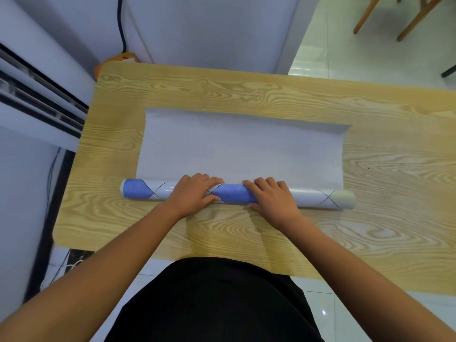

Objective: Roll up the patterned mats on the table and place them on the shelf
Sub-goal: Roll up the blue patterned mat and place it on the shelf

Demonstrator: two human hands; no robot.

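A patterned mat lies on the wooden table (246,243), white underside up. Its near part is wound into a roll (234,193) showing blue patches and thin crossed lines. The unrolled flat part (241,146) stretches away from me, its far right corner curling up. My left hand (195,193) grips the roll left of its middle, fingers curled over the top and thumb on the near side. My right hand (271,196) grips it just right of the middle in the same way.
A white appliance with dark louvres (37,95) stands to the left of the table. A white cabinet or wall panel (209,28) with a black cable rises behind it. Wooden chair legs (407,18) stand on the tiled floor at top right.
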